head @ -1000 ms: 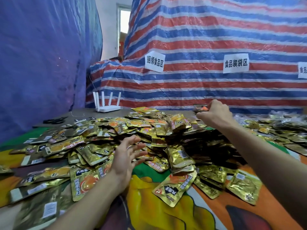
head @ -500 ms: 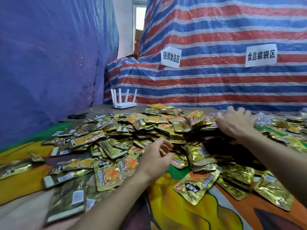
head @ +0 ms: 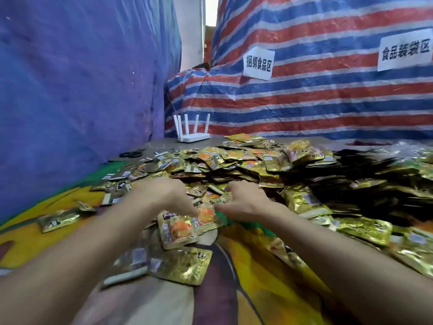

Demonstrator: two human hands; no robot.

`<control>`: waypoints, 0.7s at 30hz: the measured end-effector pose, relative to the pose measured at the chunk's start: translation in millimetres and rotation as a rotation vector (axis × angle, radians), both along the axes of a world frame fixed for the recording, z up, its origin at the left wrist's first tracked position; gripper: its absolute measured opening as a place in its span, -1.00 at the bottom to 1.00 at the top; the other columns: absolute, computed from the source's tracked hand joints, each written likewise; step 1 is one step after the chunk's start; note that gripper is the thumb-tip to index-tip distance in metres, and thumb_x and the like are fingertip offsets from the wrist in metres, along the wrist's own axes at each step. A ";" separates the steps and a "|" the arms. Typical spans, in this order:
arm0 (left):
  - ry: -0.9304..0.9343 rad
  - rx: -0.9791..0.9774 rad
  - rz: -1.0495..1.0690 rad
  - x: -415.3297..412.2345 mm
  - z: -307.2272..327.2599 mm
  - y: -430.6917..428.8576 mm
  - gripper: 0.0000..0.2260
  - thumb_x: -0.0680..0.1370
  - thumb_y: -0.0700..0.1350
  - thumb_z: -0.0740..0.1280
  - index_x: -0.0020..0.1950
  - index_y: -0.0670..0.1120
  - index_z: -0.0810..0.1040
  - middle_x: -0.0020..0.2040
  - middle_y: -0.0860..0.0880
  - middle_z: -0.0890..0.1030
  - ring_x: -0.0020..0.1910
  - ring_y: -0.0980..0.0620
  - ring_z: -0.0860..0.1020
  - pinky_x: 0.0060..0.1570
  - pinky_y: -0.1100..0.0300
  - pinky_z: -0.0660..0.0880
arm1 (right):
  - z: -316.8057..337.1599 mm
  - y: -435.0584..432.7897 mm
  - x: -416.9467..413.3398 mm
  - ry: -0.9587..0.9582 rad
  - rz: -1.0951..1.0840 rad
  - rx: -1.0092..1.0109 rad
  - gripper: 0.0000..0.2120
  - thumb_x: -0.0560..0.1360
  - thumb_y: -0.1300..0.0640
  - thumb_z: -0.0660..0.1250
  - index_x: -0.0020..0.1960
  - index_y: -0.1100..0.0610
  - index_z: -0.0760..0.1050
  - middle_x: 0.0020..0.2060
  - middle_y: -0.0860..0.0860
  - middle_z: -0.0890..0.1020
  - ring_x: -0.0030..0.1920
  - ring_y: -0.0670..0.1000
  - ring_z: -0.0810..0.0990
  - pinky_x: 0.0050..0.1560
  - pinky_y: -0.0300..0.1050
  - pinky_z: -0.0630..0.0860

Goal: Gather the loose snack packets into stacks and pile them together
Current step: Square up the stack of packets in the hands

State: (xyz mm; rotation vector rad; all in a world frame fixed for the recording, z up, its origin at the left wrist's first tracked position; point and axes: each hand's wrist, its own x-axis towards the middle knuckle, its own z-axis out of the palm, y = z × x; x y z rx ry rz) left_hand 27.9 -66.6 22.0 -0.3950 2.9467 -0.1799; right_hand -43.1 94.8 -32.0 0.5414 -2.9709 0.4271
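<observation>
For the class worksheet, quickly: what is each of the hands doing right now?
Left hand: on the snack packets, too blurred to tell its grip.
Right hand: fingers and thumb curled, pinching snack packets.

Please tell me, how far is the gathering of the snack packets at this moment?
Done: little; no tidy stack shows clearly, and the snack packets lie in one loose heap. In hand: the left hand and right hand meet on a few packets at its near edge; blur hides the grip. Left: nearly all, including a stray packet at far left.
</observation>
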 end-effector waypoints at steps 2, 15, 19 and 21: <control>-0.164 -0.072 0.111 0.2 3.9 -27.9 -0.26 0.48 0.46 0.23 0.46 -0.03 0.44 0.46 -0.05 0.46 0.39 -0.10 0.46 0.30 0.06 0.40 | -1.5 -10.9 -1.3 -0.085 -0.059 0.043 -0.13 0.42 -0.53 0.21 0.46 0.10 0.36 0.43 0.21 0.43 0.42 0.25 0.38 0.37 0.16 0.39; -0.237 0.175 0.168 -8.4 -20.1 -97.7 0.01 -0.14 0.57 0.46 0.03 -0.13 0.54 -0.02 -0.06 0.64 -0.21 -0.03 0.60 -0.19 0.17 0.52 | 6.1 -67.9 15.4 -0.250 -0.070 0.063 -0.05 0.32 -0.58 0.27 0.41 0.11 0.42 0.43 0.21 0.44 0.48 0.32 0.26 0.39 0.25 0.35; -0.164 0.307 0.166 -9.6 -19.3 -99.1 -0.27 0.19 0.29 0.63 0.10 -0.20 0.56 -0.05 -0.14 0.65 -0.26 -0.08 0.64 -0.31 0.12 0.62 | 8.2 -83.3 26.4 -0.240 -0.084 0.039 0.12 0.18 -0.64 0.33 0.47 0.12 0.38 0.45 0.22 0.40 0.49 0.32 0.27 0.41 0.24 0.37; -0.152 0.304 0.137 -8.6 -19.1 -96.8 -0.33 0.25 0.23 0.63 0.09 -0.22 0.55 -0.05 -0.16 0.64 -0.21 -0.12 0.65 -0.25 0.07 0.66 | 8.0 -90.2 31.1 -0.263 -0.112 0.010 0.14 0.12 -0.58 0.45 0.47 0.11 0.37 0.41 0.21 0.41 0.45 0.27 0.34 0.36 0.18 0.45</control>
